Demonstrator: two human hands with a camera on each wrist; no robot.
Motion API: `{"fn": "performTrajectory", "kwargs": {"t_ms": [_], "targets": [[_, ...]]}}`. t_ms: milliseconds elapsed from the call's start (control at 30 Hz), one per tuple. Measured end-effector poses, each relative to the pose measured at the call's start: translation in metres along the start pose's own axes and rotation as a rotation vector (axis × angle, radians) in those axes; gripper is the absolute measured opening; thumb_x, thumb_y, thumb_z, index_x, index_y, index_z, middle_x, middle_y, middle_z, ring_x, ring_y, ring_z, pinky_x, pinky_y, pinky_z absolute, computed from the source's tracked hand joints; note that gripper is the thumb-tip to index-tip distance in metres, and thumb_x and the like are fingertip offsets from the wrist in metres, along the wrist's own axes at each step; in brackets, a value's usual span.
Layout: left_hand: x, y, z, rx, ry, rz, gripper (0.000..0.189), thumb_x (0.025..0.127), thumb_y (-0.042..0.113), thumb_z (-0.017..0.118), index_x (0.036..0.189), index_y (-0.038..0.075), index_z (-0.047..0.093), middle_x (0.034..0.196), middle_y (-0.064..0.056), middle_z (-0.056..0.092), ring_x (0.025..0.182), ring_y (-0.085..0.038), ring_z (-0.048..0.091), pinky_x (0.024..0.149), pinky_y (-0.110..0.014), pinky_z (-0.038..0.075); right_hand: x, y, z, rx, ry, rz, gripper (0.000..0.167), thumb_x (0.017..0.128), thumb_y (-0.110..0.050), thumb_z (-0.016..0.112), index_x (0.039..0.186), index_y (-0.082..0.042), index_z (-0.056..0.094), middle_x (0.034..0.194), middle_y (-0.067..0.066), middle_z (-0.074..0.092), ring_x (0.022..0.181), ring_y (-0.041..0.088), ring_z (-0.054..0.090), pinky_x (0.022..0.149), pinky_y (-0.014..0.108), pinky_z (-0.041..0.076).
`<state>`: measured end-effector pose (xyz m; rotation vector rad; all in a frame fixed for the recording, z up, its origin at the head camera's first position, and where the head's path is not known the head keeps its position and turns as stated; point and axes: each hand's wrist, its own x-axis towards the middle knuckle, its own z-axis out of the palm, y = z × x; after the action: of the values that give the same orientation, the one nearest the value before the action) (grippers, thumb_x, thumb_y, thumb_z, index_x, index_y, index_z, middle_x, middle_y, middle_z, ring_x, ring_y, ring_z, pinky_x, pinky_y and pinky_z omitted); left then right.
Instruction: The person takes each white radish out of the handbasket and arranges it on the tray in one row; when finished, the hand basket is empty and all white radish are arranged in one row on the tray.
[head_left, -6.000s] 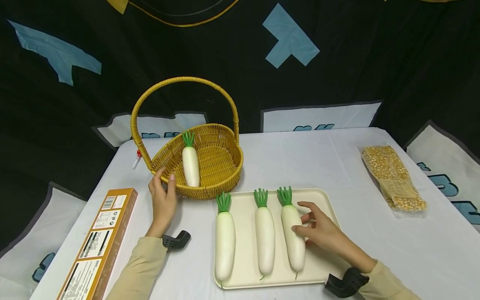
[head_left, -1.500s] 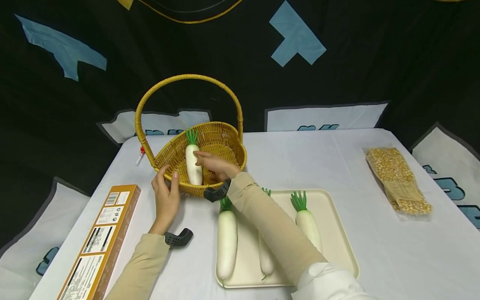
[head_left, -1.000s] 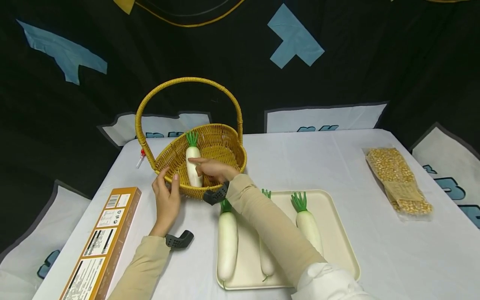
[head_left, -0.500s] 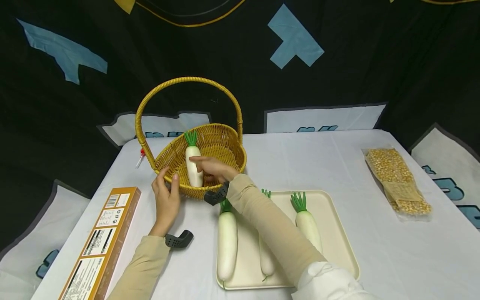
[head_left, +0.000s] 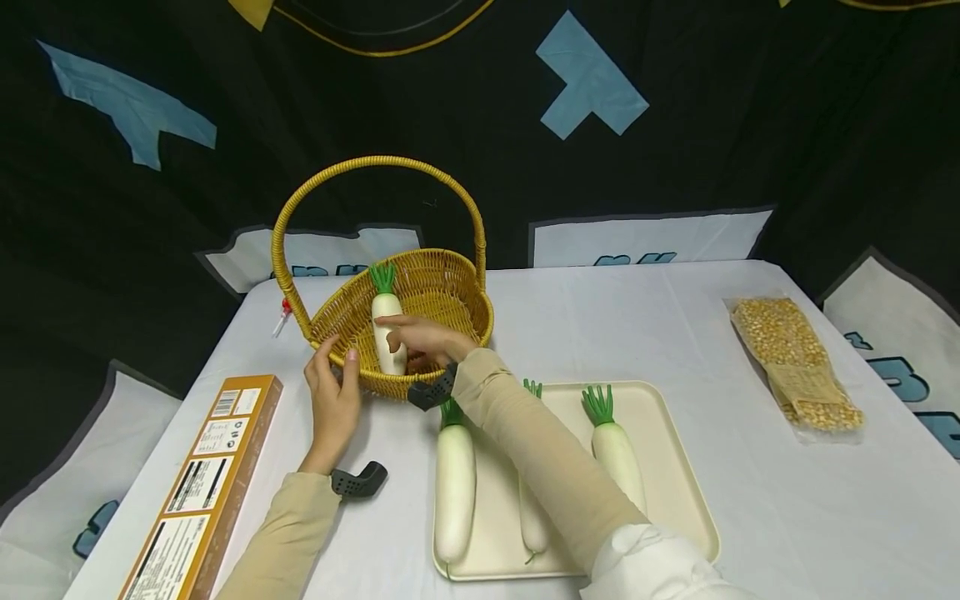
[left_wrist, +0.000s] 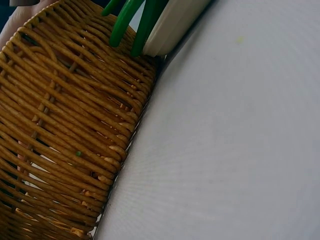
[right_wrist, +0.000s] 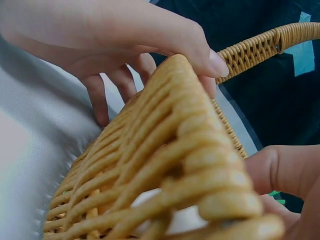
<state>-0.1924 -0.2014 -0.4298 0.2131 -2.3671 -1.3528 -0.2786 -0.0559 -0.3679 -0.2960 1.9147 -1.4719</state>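
Note:
A yellow wicker basket [head_left: 446, 287] with a tall arched handle stands at the back left. My left hand [head_left: 333, 408] grips its near left rim, and in the right wrist view the left thumb lies inside the rim, fingers outside. One white radish [head_left: 381, 306] with green leaf stalks lies in the basket. My right hand [head_left: 431, 337] reaches over the near rim and holds that radish, one finger across it; its lower fingers are partly hidden. Further radishes lie on the cream tray [head_left: 671, 483]: a left radish [head_left: 455, 492], a middle one, mostly behind my right forearm, and a right radish [head_left: 618, 462].
At the left lies a long orange-brown box [head_left: 210, 467]. A clear bag of corn kernels [head_left: 795, 362] rests at the far right. Behind the basket's left side is a small red-tipped item [head_left: 282, 315]. A dark curtain [head_left: 675, 125] hangs behind the white-covered table [head_left: 570, 317].
My right hand has gone from the tray's right radish to the one in the basket, staying there over the last frames. The right radish lies further right and tilted. My left hand keeps its grip.

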Motion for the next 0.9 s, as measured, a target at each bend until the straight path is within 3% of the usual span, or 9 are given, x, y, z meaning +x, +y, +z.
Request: {"fn": "performTrajectory", "kwargs": {"t_ms": [167,300,467,600,767,900], "targets": [[-0.0014,-0.0001,0.0002,-0.003,0.004,-0.002,0.051,0.095,0.043,0.036,0.139,0.018,0.027,0.138,-0.023,0.021,0.106,-0.036,0.036,0.089,-0.052,0.03,0.0008,0.002,0.001,0.0,0.011,0.004,0.065,0.078,0.002,0.045,0.135,-0.029,0.042,0.135,0.009,0.038,0.069,0.018,0.04,0.059,0.03,0.038],[-0.0015,0.0003,-0.0002,-0.006,0.001,-0.004,0.051,0.095,0.043,0.036,0.139,0.018,0.027,0.139,-0.023,0.02,0.113,-0.039,0.035,0.093,-0.055,0.028,0.0,0.0022,0.0003,0.022,0.041,0.013,0.066,0.078,0.003,0.045,0.135,-0.03,0.043,0.126,0.012,0.043,0.073,0.02,0.044,0.059,0.03,0.04],[0.0003,0.0002,-0.0007,-0.002,0.007,0.0,0.051,0.095,0.044,0.037,0.138,0.018,0.027,0.14,-0.023,0.02,0.121,-0.042,0.032,0.098,-0.058,0.025,-0.0022,0.0003,-0.0016,0.11,0.108,0.001,0.061,0.081,0.002,0.048,0.134,-0.029,0.044,0.127,0.012,0.046,0.083,0.021,0.048,0.073,0.038,0.049],[0.0008,-0.0007,-0.0009,-0.003,0.005,-0.001,0.051,0.095,0.045,0.037,0.138,0.019,0.027,0.14,-0.022,0.019,0.123,-0.041,0.031,0.099,-0.058,0.025,-0.0026,-0.0006,-0.0013,0.133,0.122,-0.003,0.06,0.082,-0.001,0.052,0.134,-0.028,0.044,0.135,0.011,0.042,0.094,0.021,0.051,0.086,0.046,0.047],[-0.0002,-0.0006,-0.0009,-0.008,-0.006,-0.008,0.051,0.095,0.044,0.037,0.139,0.019,0.027,0.141,-0.022,0.018,0.117,-0.039,0.033,0.097,-0.057,0.027,-0.0015,0.0006,-0.0006,0.104,0.094,0.008,0.062,0.082,-0.001,0.052,0.136,-0.031,0.041,0.135,0.012,0.038,0.089,0.019,0.048,0.088,0.046,0.045],[-0.0005,-0.0006,-0.0004,-0.008,-0.008,-0.004,0.051,0.095,0.044,0.036,0.139,0.019,0.026,0.141,-0.022,0.018,0.118,-0.04,0.033,0.097,-0.057,0.026,-0.0014,0.0013,-0.0008,0.076,0.073,-0.009,0.064,0.082,-0.001,0.051,0.136,-0.033,0.039,0.133,0.012,0.037,0.08,0.019,0.048,0.079,0.042,0.045]]}}
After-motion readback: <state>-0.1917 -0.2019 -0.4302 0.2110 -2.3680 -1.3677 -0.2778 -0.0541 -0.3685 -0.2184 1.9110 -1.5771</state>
